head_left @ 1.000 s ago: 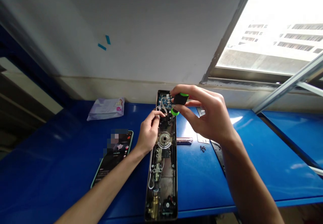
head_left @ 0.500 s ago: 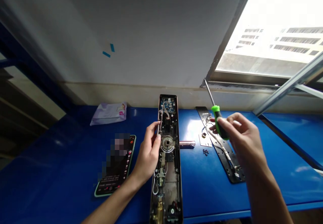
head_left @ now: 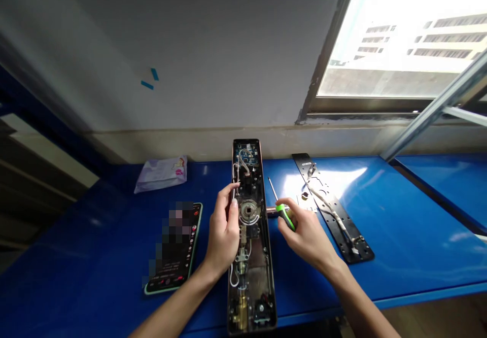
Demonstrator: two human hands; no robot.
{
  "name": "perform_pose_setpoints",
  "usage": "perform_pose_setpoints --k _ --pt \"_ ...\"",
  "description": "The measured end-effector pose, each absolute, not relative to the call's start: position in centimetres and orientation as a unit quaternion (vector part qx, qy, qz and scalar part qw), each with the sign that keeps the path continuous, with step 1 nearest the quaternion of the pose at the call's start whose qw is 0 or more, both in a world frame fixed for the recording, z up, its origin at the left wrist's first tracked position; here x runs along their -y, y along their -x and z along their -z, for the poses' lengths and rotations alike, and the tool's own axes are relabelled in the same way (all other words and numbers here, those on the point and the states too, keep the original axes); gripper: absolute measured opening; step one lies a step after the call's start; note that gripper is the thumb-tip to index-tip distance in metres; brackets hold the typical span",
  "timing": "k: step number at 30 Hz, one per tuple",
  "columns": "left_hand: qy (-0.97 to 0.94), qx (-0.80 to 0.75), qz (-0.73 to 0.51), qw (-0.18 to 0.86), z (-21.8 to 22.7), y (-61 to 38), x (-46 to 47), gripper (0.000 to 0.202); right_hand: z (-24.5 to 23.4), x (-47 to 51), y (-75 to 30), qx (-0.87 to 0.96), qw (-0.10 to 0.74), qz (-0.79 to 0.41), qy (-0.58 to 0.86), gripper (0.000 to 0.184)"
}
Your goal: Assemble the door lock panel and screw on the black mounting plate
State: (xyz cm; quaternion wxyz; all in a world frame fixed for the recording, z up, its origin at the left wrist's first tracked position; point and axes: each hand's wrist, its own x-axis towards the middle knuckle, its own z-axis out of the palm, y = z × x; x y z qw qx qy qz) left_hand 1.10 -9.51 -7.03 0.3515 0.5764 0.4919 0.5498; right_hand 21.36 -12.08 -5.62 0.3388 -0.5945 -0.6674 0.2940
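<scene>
My right hand point(head_left: 303, 230) holds the screwdriver point(head_left: 286, 218); my left hand point(head_left: 223, 226) steadies the open housing point(head_left: 258, 267).
From my remote seat, I see a phone point(head_left: 177, 259) to its left, a black plate point(head_left: 338, 206) with wires rightward.

Nothing reads clearly; lettering point(head_left: 172, 267) on the phone point(head_left: 175, 250) and a label point(head_left: 306, 164) on the black plate point(head_left: 341, 208) are too small.

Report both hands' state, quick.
Left hand: closed on the left edge of the long open casing.
Right hand: closed, holding the green-and-black screwdriver by its handle.
</scene>
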Motion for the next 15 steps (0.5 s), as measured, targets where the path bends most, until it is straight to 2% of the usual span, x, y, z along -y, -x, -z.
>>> perform_pose_setpoints --k 10,12,15 --pt "-0.615 -0.501 -0.505 0.341 7.0 -0.8 9.5 0.037 6.4 13.5 -20.1 0.717 0.291 -0.207 0.599 0.036" --pt "-0.648 -0.506 -0.485 0.299 6.4 -0.6 9.8 0.038 6.2 13.5 -20.4 0.72 0.29 -0.198 0.598 0.034" --pt "-0.709 -0.472 -0.498 0.163 4.6 -0.7 10.0 0.034 5.5 12.5 -22.3 0.71 0.298 -0.17 0.615 0.03"
